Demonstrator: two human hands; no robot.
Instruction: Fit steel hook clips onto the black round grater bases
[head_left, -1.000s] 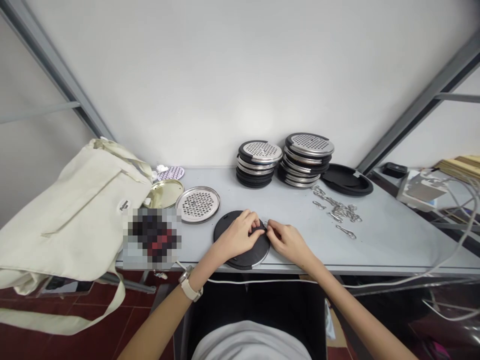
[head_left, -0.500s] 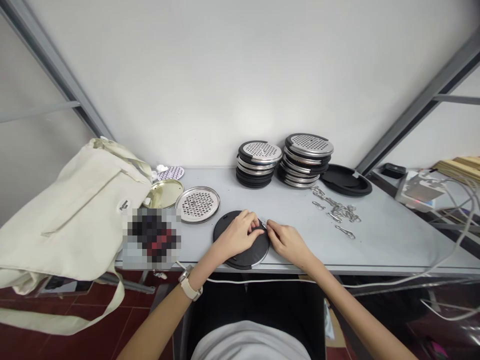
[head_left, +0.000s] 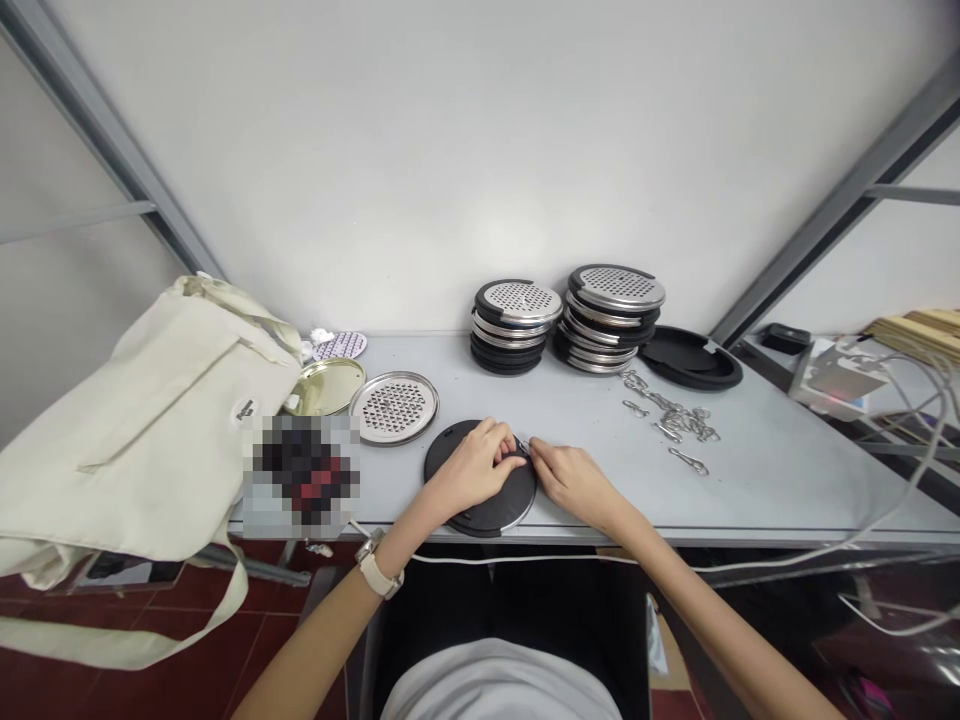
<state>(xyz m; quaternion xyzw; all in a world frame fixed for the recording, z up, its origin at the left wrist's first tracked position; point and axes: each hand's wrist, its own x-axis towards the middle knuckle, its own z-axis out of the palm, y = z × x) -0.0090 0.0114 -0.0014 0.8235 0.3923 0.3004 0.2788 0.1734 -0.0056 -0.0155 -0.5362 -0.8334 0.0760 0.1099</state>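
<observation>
Beneath the left hand [head_left: 474, 465], whose curled grip may or may not be closed, lies a black disc [head_left: 517, 497]; at its rim the right grip [head_left: 568, 482] pinches a metal clip [head_left: 523, 447], attachment unclear. Loose clips [head_left: 681, 417] lie unattached right of that grip. Since the earlier frame, the pinched clip has edged slightly inward.

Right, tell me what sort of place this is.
Probably a small assembly workspace: stacked perforated discs and loose metal clips share a table, with a black disc under the left hand.
</observation>
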